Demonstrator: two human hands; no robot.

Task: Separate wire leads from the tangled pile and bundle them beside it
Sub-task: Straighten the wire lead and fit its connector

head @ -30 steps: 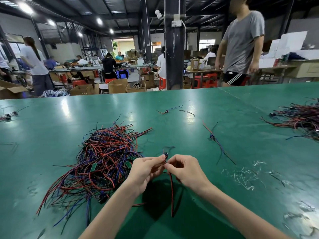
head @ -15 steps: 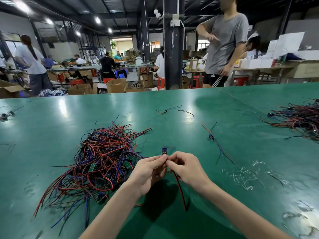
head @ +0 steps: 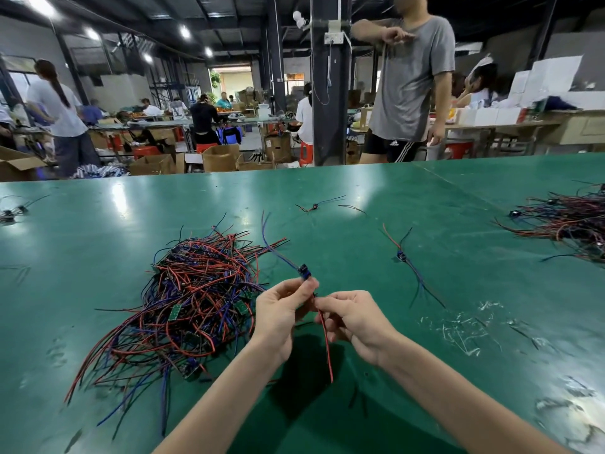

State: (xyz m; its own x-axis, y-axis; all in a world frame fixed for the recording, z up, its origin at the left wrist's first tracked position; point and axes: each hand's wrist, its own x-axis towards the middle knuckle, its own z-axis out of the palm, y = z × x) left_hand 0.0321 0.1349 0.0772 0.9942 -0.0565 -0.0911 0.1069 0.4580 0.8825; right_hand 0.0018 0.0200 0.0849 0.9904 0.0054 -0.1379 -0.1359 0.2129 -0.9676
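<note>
Head view showed me both hands just right of the pile (head: pixel 183 306), raised over the table (head: pixel 360 188). The left hand (head: pixel 281 309) pinched a lead (head: pixel 304 272) just under its small blue module (its blue wires trailed back over the pile's right edge). The right hand (head: pixel 352 317) pinched that lead's red wire (head: pixel 325 342), which hung below it. A loose lead (head: pixel 402 256) lay farther right of the pile, well apart.

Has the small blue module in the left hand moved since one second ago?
Yes. The small blue module, held by the left hand, now sits higher in view, nearer the far right tips of the tangled red-and-blue wire pile.
</note>
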